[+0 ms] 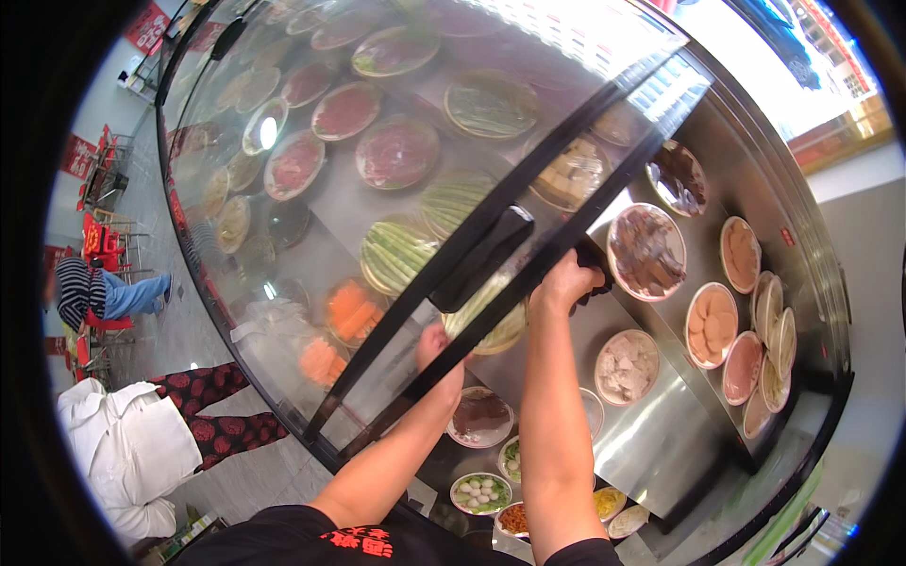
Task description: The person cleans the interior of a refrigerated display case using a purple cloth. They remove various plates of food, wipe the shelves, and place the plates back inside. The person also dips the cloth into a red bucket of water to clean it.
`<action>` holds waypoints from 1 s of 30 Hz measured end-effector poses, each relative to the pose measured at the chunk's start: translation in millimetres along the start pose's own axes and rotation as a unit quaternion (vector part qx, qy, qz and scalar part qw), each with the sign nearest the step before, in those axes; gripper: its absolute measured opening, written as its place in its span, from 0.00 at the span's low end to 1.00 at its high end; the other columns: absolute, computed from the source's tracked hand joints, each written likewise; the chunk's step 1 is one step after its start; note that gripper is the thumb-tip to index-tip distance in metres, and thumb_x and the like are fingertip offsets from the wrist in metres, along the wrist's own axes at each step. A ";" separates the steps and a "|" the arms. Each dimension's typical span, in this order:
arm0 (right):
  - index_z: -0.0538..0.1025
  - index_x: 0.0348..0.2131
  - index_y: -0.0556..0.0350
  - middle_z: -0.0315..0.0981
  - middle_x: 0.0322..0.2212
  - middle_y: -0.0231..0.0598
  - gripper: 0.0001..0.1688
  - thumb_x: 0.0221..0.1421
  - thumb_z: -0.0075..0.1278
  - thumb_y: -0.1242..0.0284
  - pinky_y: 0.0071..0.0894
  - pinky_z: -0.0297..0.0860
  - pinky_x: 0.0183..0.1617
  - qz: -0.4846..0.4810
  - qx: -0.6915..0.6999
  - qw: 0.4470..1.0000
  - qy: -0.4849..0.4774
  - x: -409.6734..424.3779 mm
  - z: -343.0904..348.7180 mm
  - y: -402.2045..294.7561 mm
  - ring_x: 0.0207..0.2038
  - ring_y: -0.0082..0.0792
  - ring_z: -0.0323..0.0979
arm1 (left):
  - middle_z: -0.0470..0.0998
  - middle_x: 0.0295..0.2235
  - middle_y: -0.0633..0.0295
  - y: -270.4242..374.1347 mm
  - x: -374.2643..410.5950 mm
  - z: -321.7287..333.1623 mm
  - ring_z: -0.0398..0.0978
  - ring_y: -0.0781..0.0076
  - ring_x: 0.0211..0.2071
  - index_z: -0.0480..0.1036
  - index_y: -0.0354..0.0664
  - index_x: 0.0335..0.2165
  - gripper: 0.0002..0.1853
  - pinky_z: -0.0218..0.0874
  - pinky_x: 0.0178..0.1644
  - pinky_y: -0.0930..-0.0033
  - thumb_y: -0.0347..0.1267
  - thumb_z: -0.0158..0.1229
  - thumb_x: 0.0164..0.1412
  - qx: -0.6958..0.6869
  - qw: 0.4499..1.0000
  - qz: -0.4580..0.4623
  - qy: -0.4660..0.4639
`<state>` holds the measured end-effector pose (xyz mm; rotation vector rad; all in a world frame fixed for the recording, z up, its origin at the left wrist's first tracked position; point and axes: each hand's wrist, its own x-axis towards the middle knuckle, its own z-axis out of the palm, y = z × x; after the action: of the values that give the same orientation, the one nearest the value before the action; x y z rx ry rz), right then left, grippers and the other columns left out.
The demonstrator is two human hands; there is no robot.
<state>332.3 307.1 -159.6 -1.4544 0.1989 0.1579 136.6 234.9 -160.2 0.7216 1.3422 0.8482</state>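
Note:
My left hand shows partly behind a black-framed glass door of a refrigerated display case; the frame hides some of its fingers, and what it touches cannot be told. My right hand reaches into the case past the door's edge, its fingers curled on a black object of unclear kind. Near it stand a wrapped plate of dark sliced food and, lower, a plate of pale pieces. Between my hands lies a wrapped plate of pale green vegetables, partly behind the frame.
Behind the glass are plates of red sliced meat, green stalks and orange slices. Plates of round pink slices crowd the right. Bowls stand below my forearms. A person in white is at the left, another sits farther off.

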 end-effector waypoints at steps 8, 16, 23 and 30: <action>0.64 0.40 0.67 0.63 0.36 0.44 0.17 0.51 0.43 0.75 0.32 0.63 0.43 0.143 0.173 0.931 -0.287 -41.4 59.3 4.2 0.36 0.36 0.65 | 0.70 0.27 0.63 1.0 -60.1 -120.1 0.70 0.78 0.27 0.62 0.36 0.38 0.14 0.66 0.29 0.76 0.18 0.55 0.53 0.036 0.998 -0.039 -0.042; 0.71 0.38 0.60 0.66 0.28 0.31 0.13 0.58 0.39 0.71 0.26 0.64 0.36 -0.240 -0.216 0.853 -0.411 -19.9 17.2 -15.2 0.31 0.29 0.65 | 0.67 0.24 0.68 -5.3 -89.4 -153.2 0.66 0.83 0.25 0.63 0.37 0.34 0.09 0.60 0.27 0.80 0.20 0.51 0.52 0.169 0.978 -0.050 -0.114; 0.72 0.46 0.63 0.74 0.36 0.43 0.21 0.51 0.44 0.75 0.35 0.65 0.46 -0.234 -0.267 0.907 -0.226 -15.3 -60.3 -30.4 0.39 0.40 0.71 | 0.68 0.24 0.69 -31.6 -100.7 -208.0 0.65 0.86 0.25 0.66 0.35 0.33 0.07 0.58 0.28 0.81 0.20 0.50 0.51 0.163 0.968 -0.107 -0.156; 0.75 0.35 0.53 0.71 0.31 0.45 0.12 0.48 0.47 0.71 0.47 0.64 0.40 -0.461 -0.398 0.753 -0.249 -37.5 -24.0 2.6 0.36 0.53 0.68 | 0.72 0.29 0.67 17.7 -124.1 -200.9 0.70 0.85 0.31 0.67 0.34 0.35 0.09 0.63 0.36 0.81 0.19 0.53 0.52 0.119 0.972 -0.114 -0.169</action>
<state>294.3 284.1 -156.0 -2.1189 -1.1679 -0.2219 -68.5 132.1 -101.5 0.8370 1.1991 0.3642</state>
